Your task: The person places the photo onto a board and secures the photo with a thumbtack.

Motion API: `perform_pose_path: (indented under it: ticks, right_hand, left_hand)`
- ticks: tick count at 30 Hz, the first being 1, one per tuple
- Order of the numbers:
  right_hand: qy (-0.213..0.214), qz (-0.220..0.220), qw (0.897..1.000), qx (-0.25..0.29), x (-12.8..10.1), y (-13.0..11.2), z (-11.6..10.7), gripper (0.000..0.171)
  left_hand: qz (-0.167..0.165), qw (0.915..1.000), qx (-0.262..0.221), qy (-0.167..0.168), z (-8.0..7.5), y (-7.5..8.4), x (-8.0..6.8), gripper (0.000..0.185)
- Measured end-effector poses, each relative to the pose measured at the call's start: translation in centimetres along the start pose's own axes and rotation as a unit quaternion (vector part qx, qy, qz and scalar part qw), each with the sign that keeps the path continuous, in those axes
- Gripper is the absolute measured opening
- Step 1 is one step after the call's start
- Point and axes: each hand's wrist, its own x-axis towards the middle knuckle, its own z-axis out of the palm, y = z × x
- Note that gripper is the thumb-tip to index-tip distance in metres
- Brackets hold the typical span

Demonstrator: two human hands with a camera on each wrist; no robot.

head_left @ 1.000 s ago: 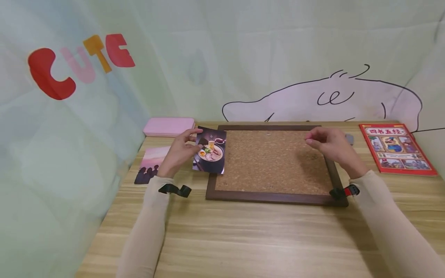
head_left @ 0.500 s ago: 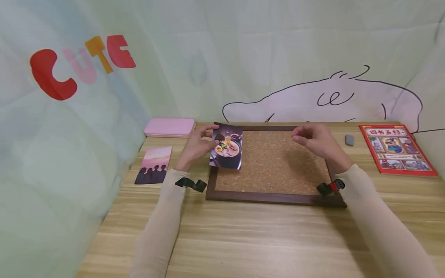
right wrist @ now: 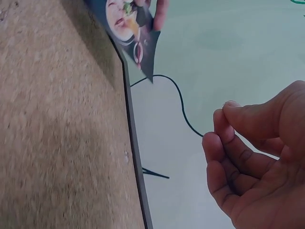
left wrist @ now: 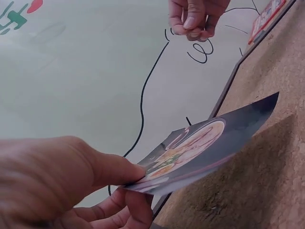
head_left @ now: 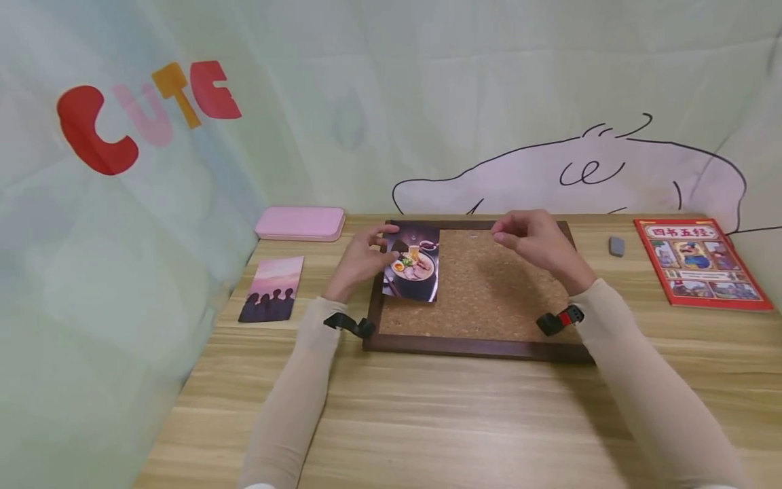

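Observation:
My left hand (head_left: 363,261) pinches a dark photo card of a ramen bowl (head_left: 412,261) by its left edge, thumb on top. It holds the card tilted just above the left part of the wood-framed cork board (head_left: 489,292). The left wrist view shows the card (left wrist: 205,143) lifted off the cork (left wrist: 257,181). My right hand (head_left: 519,238) hovers over the board's upper middle, fingers curled and thumb tip against index tip. In the right wrist view I see nothing between the fingertips (right wrist: 228,112) of that hand (right wrist: 248,157). The card (right wrist: 126,24) shows at the top there.
A pink case (head_left: 299,223) lies behind the board's left corner and a sunset card with silhouettes (head_left: 271,288) lies left of it. A grey eraser (head_left: 616,246) and a red book (head_left: 699,261) sit to the right. A small pin (head_left: 473,236) sticks in the cork's far edge.
My left hand carried the ramen card rightwards from beside the frame's left edge to over the cork. My right hand moved left along the board's upper part.

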Motion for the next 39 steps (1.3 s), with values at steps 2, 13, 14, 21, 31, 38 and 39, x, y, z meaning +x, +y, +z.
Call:
perform_pose_path:
  ticks: [2,13,14,21,31,38,39]
  right_hand:
    - [0.001,-0.006,1.0,0.006,0.3,-0.2,0.4,0.013]
    - [-0.03,0.013,0.999,0.043,2.1,-1.5,2.5,0.015]
    - [-0.032,0.016,0.998,0.043,2.3,-1.6,2.7,0.014]
    - [-0.043,0.021,0.998,0.036,3.4,-2.2,3.5,0.015]
    - [-0.06,0.008,0.997,0.044,4.5,-3.0,4.3,0.016]
    - [-0.063,0.0,0.997,0.043,5.2,-3.2,4.8,0.015]
    - [-0.066,0.0,0.997,0.043,5.3,-3.3,4.8,0.015]
  left_hand:
    - [0.0,1.0,0.006,0.004,0.3,-0.1,0.0,0.05]
    - [-0.005,0.9986,0.048,0.02,1.7,-0.9,-0.1,0.047]
    - [-0.003,0.9986,0.048,0.02,1.8,-1.0,-0.1,0.047]
    - [0.012,0.995,0.094,0.031,2.5,-1.4,0.0,0.045]
    - [0.013,0.9825,0.179,0.049,3.2,-1.4,0.2,0.046]
    - [0.015,0.9667,0.253,0.035,3.6,-0.7,-0.3,0.043]
    - [0.014,0.9643,0.262,0.035,3.6,-0.7,-0.3,0.042]
